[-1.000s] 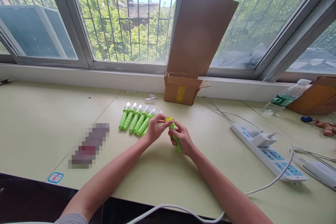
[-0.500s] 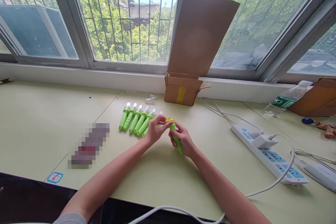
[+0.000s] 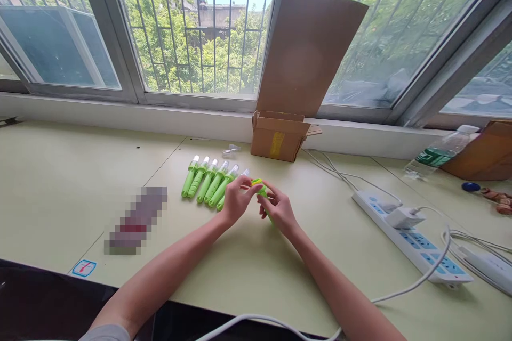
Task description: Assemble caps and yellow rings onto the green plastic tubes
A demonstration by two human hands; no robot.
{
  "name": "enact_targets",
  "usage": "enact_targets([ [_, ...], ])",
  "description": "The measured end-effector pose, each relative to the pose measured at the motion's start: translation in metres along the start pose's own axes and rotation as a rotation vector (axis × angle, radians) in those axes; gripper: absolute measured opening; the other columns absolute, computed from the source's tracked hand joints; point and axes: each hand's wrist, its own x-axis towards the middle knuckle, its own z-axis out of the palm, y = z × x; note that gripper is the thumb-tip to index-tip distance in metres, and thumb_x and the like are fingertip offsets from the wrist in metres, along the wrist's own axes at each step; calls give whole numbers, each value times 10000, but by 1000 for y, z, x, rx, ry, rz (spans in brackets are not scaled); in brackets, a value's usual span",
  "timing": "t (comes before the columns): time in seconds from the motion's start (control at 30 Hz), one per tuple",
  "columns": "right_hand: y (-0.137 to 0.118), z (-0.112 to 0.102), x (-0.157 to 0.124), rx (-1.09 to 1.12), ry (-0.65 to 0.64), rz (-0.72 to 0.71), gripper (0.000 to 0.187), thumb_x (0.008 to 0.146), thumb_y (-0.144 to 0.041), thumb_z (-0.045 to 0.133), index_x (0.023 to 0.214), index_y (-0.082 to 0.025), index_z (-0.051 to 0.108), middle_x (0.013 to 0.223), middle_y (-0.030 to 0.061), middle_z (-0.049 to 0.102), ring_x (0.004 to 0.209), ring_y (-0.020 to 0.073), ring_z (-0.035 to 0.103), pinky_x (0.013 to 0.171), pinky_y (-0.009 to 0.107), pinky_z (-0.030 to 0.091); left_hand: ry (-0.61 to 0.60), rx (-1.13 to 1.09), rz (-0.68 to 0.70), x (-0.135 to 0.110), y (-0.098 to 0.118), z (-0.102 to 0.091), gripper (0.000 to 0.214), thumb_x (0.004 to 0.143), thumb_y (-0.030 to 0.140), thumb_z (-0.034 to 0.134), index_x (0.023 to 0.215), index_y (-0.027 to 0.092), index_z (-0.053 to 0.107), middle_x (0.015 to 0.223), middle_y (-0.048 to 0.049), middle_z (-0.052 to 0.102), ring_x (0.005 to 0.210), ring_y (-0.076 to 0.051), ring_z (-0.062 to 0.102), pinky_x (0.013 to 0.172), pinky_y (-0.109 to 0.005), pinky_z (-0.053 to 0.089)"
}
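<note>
Between my two hands is a green plastic stick [image 3: 262, 192] with a yellow piece at its top. My left hand [image 3: 237, 200] is closed, its thumb and fingers pinching the yellow top end. Around the green body just below it, my right hand [image 3: 279, 212] is wrapped, hiding most of the lower part. Just left of my left hand lies a row of several similar green sticks [image 3: 203, 184] with clear caps, side by side and slanting. My left hand covers part of the nearest one.
A small cardboard box [image 3: 278, 138] stands by the sill, with small clear pieces [image 3: 231, 150] beside it. On the right are a power strip [image 3: 412, 240] with cables, a plastic bottle [image 3: 440, 152] and a blue cap [image 3: 471, 186]. A blurred dark item [image 3: 138, 221] lies left.
My right hand has turned slightly and shifted around the stick, so less of its green lower end shows. The yellow top is tilted more into view. My left hand stays nearly in place.
</note>
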Motion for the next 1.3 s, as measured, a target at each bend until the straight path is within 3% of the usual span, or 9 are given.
enact_targets([
  [0.2,5,2,-1,-255,61,-148,350,812,-482,586,1011,-195,612,672,-5,553,534,123,492,510,260,435,69,98,101,0,0,-2,226,767,376,685,754,173,585,877,-59,707,803,-179,686,684,-321,593],
  [0.33,4,4,-3,-193,31,-136,299,843,-482,547,786,-188,551,602,-19,503,457,103,444,442,248,370,21,49,156,2,4,-2,185,784,336,673,777,177,579,960,-70,708,839,-176,691,725,-333,600],
  [0.47,0,4,-3,-82,-21,-85,320,857,-469,534,702,-192,498,549,-39,471,399,87,425,411,241,347,-19,-5,160,3,6,-3,174,789,328,667,783,176,581,945,-66,709,837,-172,694,738,-339,607],
  [1.03,-7,3,-4,272,-175,143,303,826,-482,562,750,-199,486,518,-40,538,319,82,396,310,212,258,-123,-141,63,2,-1,-3,300,710,343,745,840,165,540,982,-90,697,904,-207,693,799,-402,605],
  [1.17,-6,3,-3,195,-178,130,330,814,-516,569,774,-195,508,586,-20,566,349,91,437,319,220,303,-99,-116,53,1,-4,-2,303,710,358,742,819,165,536,964,-86,696,879,-200,696,797,-389,604],
  [1.3,0,5,-1,-8,-55,51,353,750,-525,645,792,-192,533,642,-15,549,425,108,486,375,238,388,-34,-36,75,1,-8,-2,299,697,360,753,787,169,541,930,-75,697,890,-198,689,805,-374,598],
])
